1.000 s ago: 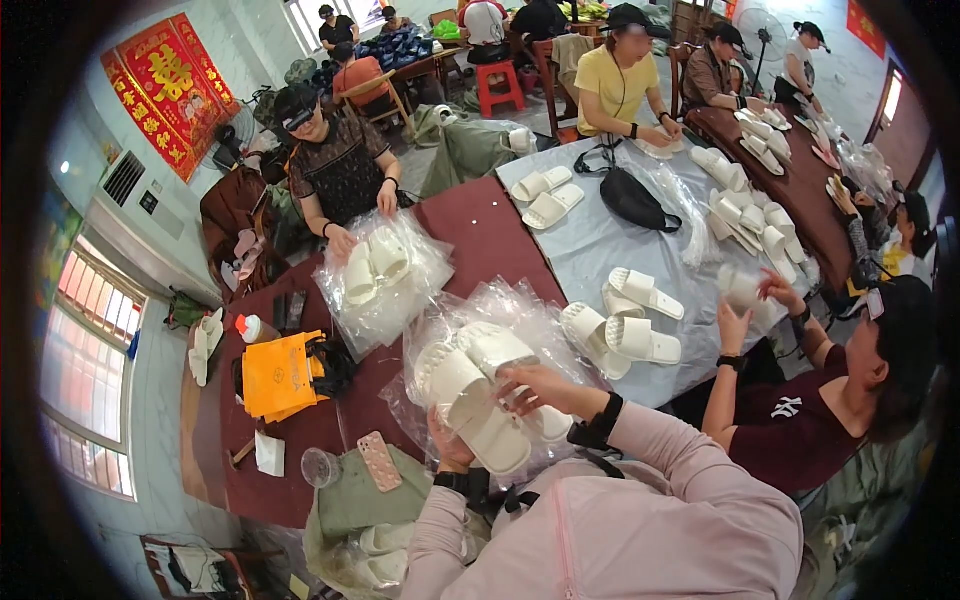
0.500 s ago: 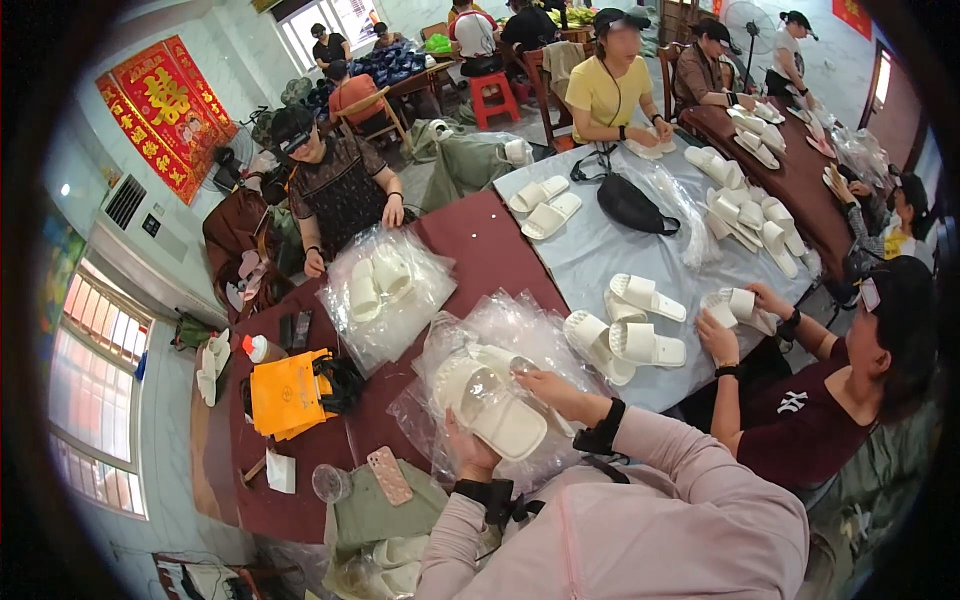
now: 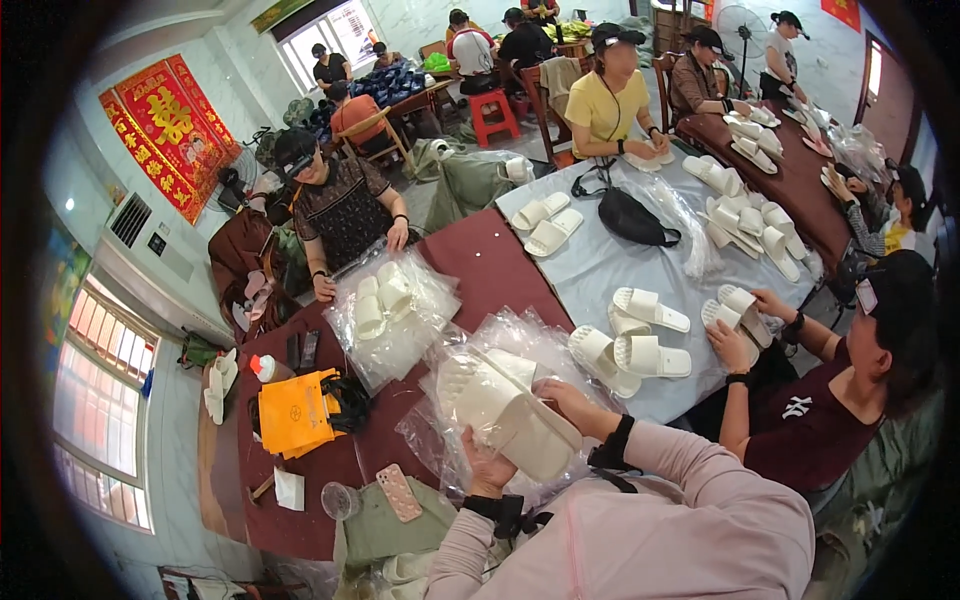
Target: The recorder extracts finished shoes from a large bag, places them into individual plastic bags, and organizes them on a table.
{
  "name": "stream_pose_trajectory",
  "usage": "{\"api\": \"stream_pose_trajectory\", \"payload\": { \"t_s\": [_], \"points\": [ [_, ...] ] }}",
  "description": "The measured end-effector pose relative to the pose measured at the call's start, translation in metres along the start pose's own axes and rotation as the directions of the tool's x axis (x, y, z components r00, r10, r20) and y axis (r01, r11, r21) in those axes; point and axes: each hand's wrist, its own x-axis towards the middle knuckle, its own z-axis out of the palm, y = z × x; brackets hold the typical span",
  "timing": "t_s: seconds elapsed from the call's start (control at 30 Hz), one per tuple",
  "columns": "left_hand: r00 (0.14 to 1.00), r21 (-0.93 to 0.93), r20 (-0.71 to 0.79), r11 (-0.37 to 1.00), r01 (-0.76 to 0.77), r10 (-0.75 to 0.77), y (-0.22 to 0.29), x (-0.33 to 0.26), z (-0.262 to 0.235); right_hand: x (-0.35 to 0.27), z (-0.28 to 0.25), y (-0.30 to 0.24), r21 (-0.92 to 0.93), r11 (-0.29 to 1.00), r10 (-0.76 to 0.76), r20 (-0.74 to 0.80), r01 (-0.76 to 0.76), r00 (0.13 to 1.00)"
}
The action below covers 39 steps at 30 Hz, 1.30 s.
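Observation:
A pair of white slippers (image 3: 525,425) is held tilted in front of me, with clear plastic over part of it. My left hand (image 3: 487,464) grips the pair from the lower left. My right hand (image 3: 572,405) is closed on the slippers' right side, though its fingertips are partly hidden. Beneath them, clear plastic bags (image 3: 525,332) are spread on the dark red table (image 3: 500,268). How far the slippers sit inside a bag, I cannot tell.
Across the table, a person handles white slippers (image 3: 383,300) on more plastic. To my right, another handles slippers near a group of white slippers (image 3: 650,355). A black waist bag (image 3: 635,218), orange bags (image 3: 298,412) and a phone (image 3: 399,493) lie around the tables.
The slippers in my hands have shifted slightly right and down, and now lie closer together. My left hand has moved slightly right. The person at right has brought two slippers side by side.

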Motion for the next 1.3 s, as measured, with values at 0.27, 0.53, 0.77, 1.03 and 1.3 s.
{"api": "stream_pose_trajectory", "payload": {
  "t_s": [0.27, 0.53, 0.77, 1.03, 1.3],
  "points": [
    [0.995, 0.112, -0.016, 0.989, -0.101, 0.103, 0.002, 0.002, 0.002, 0.001, 0.0, 0.005, -0.152, 0.988, -0.048, -0.199, 0.018, 0.979],
    [0.991, 0.116, 0.07, 0.985, -0.126, 0.118, 0.005, 0.0, -0.025, 0.011, -0.016, 0.011, -0.61, 0.792, 0.02, -0.029, -0.033, 0.999],
    [0.98, -0.218, 0.195, 0.972, 0.085, -0.042, 0.0, -0.006, -0.014, 0.02, -0.033, 0.029, 0.104, 0.992, 0.07, 0.055, -0.076, 0.996],
    [0.987, 0.317, 0.052, 0.934, -0.162, 0.154, -0.003, 0.012, -0.058, 0.0, -0.007, 0.035, -0.251, 0.929, -0.323, -0.192, 0.272, 0.927],
    [0.932, 0.343, -0.111, 0.893, -0.291, 0.346, 0.008, 0.01, -0.007, 0.01, -0.008, 0.005, -0.564, 0.812, -0.289, -0.167, 0.15, 0.943]
  ]
}}
